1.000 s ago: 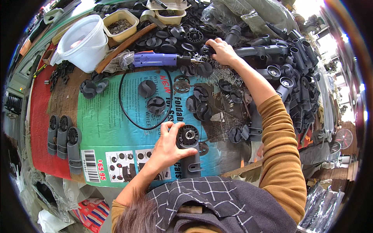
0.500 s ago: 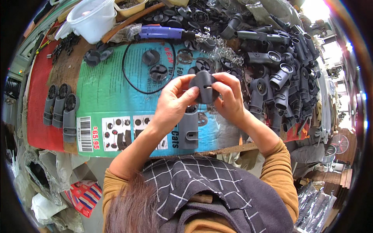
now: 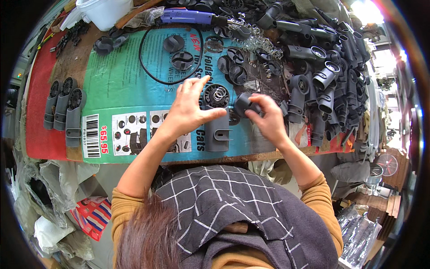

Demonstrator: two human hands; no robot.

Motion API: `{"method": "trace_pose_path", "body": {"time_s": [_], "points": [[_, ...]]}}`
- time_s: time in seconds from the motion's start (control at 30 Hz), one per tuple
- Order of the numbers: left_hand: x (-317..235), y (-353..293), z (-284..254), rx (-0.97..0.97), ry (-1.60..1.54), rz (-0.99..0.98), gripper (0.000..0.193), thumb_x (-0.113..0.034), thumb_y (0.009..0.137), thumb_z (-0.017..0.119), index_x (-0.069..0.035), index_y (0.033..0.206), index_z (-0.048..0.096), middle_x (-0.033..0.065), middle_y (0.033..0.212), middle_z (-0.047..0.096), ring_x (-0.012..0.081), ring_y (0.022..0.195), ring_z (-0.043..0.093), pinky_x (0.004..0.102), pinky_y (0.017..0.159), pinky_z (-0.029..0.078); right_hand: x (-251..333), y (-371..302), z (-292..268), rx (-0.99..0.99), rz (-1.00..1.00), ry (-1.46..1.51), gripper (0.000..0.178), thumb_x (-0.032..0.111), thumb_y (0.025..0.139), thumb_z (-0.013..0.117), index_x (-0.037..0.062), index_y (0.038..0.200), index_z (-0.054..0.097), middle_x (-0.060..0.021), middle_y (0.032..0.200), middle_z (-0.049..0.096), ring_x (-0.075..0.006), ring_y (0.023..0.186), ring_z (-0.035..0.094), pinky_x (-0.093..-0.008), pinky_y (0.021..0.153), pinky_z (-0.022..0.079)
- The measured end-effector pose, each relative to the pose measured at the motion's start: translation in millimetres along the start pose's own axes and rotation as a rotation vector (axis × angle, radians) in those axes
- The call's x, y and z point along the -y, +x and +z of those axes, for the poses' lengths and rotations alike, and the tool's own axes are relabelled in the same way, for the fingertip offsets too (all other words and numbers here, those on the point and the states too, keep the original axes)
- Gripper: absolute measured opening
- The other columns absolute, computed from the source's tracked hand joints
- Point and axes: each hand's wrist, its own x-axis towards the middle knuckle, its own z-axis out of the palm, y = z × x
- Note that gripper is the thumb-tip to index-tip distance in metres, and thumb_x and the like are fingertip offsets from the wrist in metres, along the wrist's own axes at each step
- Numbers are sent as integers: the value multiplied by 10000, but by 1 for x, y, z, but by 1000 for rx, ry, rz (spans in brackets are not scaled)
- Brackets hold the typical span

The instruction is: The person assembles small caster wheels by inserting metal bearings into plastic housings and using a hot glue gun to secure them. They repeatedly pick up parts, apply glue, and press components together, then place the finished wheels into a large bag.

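In my right hand (image 3: 268,121) is a dark round plastic knob (image 3: 242,105), pinched between thumb and fingers and tilted on its side. Just left of it lies a grey plastic joint piece (image 3: 216,130) with a ribbed round socket at its far end. A small metal coil spring (image 3: 219,93) stands in that socket. My left hand (image 3: 188,107) is open with nothing in it, its thumb stretched across the joint piece below the socket. Several loose dark knobs (image 3: 237,74) lie beyond my hands.
A purple power screwdriver (image 3: 187,16) lies at the back beside a tangle of springs (image 3: 257,42). Tubular joint pieces (image 3: 324,80) are heaped on the right. Three assembled pieces (image 3: 75,112) stand in a row at left. A black cord loop (image 3: 141,56) and a white tub (image 3: 104,13) are farther back.
My hands have parted. The knob, earlier between both hands, has moved right and nearer in my right hand alone. My left hand has opened, and the socket with its spring is uncovered.
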Motion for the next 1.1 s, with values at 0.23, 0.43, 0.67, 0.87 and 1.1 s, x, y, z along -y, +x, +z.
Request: {"method": "trace_pose_path", "body": {"time_s": [0.23, 0.43, 0.67, 0.87, 1.1], "points": [[17, -3, 19, 44, 73, -31, 962, -504, 646, 827, 27, 1364, 470, 212, 1298, 477, 377, 1235, 419, 441, 1075, 360, 28, 18, -5, -133, -234, 356, 381, 61, 792, 727, 44, 1161, 634, -119, 1085, 678, -224, 990, 657, -313, 917, 489], [17, -3, 17, 7, 63, 7, 863, -491, 659, 823, -34, 1329, 528, 200, 1214, 518, 372, 1156, 461, 447, 1014, 393, 52, 39, 5, 2, -484, -102, 342, 136, 786, 718, 52, 1111, 651, -123, 1141, 658, -321, 1069, 600, -408, 930, 474], [32, 1, 15, 30, 1, 83, 749, -471, 809, 728, 46, 1307, 515, 237, 1246, 510, 404, 1147, 485, 448, 1011, 399, 42, 52, 2, 155, -564, -103, 350, 94, 758, 728, 48, 1095, 648, -156, 1161, 638, -340, 1087, 585, -417, 936, 473], [24, 7, -4, 237, -35, -28, 928, -456, 660, 847, 14, 1366, 473, 222, 1290, 471, 391, 1238, 434, 442, 1056, 377, 50, 53, -2, 167, -475, -51, 372, 104, 767, 734, 73, 1125, 636, -146, 1186, 624, -341, 1094, 572, -424, 943, 458], [23, 1, 1, 162, -23, -19, 911, -434, 655, 839, 12, 1363, 479, 201, 1307, 472, 363, 1231, 431, 420, 1082, 359, 40, 48, -20, 128, -159, 363, 323, 57, 842, 695, 13, 1152, 615, -91, 1095, 658, -177, 1021, 618, -311, 896, 491]]}}
